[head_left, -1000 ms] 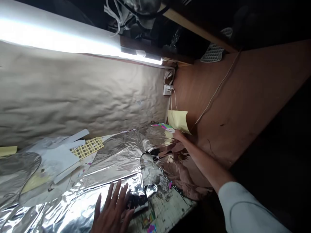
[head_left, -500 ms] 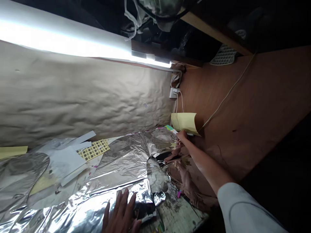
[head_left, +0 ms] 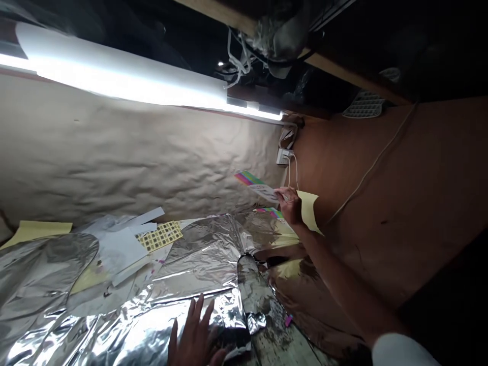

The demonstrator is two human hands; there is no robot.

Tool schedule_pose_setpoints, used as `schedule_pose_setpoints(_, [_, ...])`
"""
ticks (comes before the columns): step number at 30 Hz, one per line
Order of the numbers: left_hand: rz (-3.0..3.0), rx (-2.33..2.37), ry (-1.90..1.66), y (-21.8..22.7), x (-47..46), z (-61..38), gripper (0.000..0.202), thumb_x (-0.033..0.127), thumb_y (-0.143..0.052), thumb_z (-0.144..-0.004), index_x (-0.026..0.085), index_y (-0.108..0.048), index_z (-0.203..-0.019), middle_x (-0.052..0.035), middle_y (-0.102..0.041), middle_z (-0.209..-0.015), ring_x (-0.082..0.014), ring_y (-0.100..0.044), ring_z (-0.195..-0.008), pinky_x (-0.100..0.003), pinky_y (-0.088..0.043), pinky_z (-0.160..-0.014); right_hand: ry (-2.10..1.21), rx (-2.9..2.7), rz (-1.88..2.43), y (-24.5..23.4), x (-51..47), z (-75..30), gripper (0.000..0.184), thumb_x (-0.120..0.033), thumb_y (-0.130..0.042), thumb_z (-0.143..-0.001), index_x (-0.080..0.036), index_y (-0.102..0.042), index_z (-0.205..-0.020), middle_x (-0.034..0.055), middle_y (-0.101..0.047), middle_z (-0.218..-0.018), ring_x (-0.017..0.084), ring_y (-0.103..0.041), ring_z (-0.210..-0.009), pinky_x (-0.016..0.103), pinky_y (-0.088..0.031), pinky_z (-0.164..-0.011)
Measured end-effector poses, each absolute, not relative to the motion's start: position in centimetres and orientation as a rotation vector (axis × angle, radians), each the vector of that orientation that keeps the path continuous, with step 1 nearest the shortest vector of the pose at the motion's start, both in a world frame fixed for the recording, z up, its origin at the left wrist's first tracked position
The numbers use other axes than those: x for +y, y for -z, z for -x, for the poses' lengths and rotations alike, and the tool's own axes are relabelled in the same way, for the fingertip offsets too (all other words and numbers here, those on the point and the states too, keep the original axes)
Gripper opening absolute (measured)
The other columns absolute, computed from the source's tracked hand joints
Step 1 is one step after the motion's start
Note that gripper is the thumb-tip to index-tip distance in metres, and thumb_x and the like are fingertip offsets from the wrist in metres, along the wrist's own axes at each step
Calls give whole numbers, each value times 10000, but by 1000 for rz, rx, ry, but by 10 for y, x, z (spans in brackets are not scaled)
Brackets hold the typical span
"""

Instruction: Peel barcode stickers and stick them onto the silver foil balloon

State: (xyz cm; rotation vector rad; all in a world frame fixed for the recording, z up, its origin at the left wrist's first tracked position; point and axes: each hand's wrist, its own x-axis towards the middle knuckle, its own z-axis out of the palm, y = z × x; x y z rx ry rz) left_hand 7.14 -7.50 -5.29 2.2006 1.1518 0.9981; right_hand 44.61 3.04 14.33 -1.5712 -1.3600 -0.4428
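My right hand [head_left: 290,203] reaches to the far corner of the bench and pinches a card with rainbow stripes [head_left: 254,185], lifted off the surface. A pale yellow sheet [head_left: 309,212] stands just behind that hand. A second striped card [head_left: 270,212] lies on the bench below it. My left hand [head_left: 195,339] lies flat with fingers spread on crinkled silver foil [head_left: 190,259] at the near edge. The foil covers most of the bench.
White paper strips [head_left: 127,241] and a yellow grid sheet [head_left: 160,236] lie left of the foil. Brown paper [head_left: 133,152] lines the back wall under a lit tube lamp [head_left: 125,84]. A socket with a cable [head_left: 285,155] sits in the corner beside a wooden side panel [head_left: 381,203].
My right hand has picked the striped card up from the bench corner and raised it. The view has shifted down and left; my left hand stays flat on the foil.
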Motion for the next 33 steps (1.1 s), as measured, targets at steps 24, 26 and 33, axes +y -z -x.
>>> schedule_pose_setpoints(24, [-724,881,-1369,-46,-64,-116,330,151,-818,-590,222,-640,-859,17,-669,-948,-212,-600,-1097,-371,-459,-1015,-1143,-450,763,-41,-126,-282,485,-321,-814,-667,-174,-634,-1093,54,-667,-969,131,-629,-799,243,-452,-729])
schedule_pose_setpoints(26, [-801,923,-1324,-43,-72,-122,371,164,-843,-533,212,-622,-828,16,-664,-922,-249,-599,-1097,-437,-422,-1046,-1233,-426,698,-43,-127,-287,509,-309,-825,-642,-145,-631,-1084,66,-680,-901,129,-631,-739,247,-447,-707])
schedule_pose_setpoints(33, [-924,879,-1293,-50,-86,-132,296,177,-790,-658,216,-616,-894,18,-659,-944,-197,-619,-1042,-351,-475,-991,-1075,-442,660,-48,-137,-299,377,-241,-848,-591,-153,-660,-906,27,-694,-885,126,-638,-769,231,-477,-742])
